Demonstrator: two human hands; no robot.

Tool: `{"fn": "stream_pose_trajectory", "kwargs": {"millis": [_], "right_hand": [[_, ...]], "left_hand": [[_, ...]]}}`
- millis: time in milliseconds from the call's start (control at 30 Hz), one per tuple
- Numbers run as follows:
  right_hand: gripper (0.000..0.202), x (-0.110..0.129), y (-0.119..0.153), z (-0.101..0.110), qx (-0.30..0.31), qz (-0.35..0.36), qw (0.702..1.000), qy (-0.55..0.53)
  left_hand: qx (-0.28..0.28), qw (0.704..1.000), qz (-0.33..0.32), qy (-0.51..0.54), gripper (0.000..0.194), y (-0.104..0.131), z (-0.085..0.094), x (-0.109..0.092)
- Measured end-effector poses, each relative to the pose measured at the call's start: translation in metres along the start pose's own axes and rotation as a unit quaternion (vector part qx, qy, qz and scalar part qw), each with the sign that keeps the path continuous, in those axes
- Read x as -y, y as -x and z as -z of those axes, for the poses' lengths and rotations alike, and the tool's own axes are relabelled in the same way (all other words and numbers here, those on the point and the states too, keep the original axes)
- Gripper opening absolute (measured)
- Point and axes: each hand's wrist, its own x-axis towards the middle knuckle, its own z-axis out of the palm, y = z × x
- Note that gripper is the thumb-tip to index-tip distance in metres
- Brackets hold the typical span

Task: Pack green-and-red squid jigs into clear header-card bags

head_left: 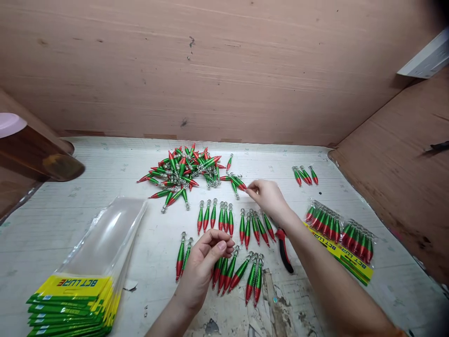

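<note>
Tabletop, pale, worn: beneath both grips. Clear plastic bags with yellow-green headers, stacked: well left of the left grip. Heap of glossy green-and-red, spindle-shaped lures with silvery hook crowns: left of the right grip. Right grip: fingertips pinching one lure by its red tip, at the heap's edge. Left grip: fingers curled, thumb close; whether anything is held, cannot tell; lined-up lures about it. Handling, judged: light, stiff, likely slippery; take by red end or mid-body, avoiding snag-prone hooks.
</note>
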Motion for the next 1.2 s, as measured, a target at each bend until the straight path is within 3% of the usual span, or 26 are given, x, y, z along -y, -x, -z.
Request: {"fn": "stream_pose_trajectory", "kwargs": {"millis": [167,300,433,533,633,800,967,1067,1200], "right_hand": [[0.027,0.018,-0.056,-0.027,0.039,-0.006,0.999,0.016],[0.029,0.015,-0.064,-0.036,0.053,-0.042,0.997,-0.034],[0.026,0.004,-0.061,-0.022,0.065,-0.057,0.984,-0.157],[0.022,0.000,-0.043,-0.008,0.087,-0.042,0.953,-0.286],[0.036,0.004,-0.006,-0.003,0.135,-0.014,0.901,-0.412],[0.035,0.020,0.066,-0.015,0.201,-0.012,0.818,-0.538],[0.025,0.030,0.100,-0.033,0.228,-0.041,0.716,-0.659],[0.019,0.030,0.105,-0.037,0.228,-0.038,0.705,-0.670],[0.014,0.028,0.108,-0.040,0.197,-0.029,0.720,-0.664]], "left_hand": [[0.025,1.000,-0.008,-0.006,0.015,0.002,0.004,0.004],[0.032,0.999,-0.012,-0.004,0.014,0.001,0.006,0.004],[0.025,1.000,-0.017,0.007,0.015,0.000,0.007,0.003],[0.021,0.999,-0.020,0.013,0.015,-0.001,0.007,0.003],[0.013,0.999,-0.020,0.023,0.019,-0.002,0.006,0.005],[0.039,0.997,-0.017,0.059,0.031,0.000,0.001,0.006],[0.055,0.994,0.000,0.093,0.028,0.003,-0.002,0.004],[0.059,0.992,-0.004,0.110,0.030,0.003,-0.001,0.004],[0.035,0.995,-0.033,0.084,0.029,0.004,0.000,0.001]]}}
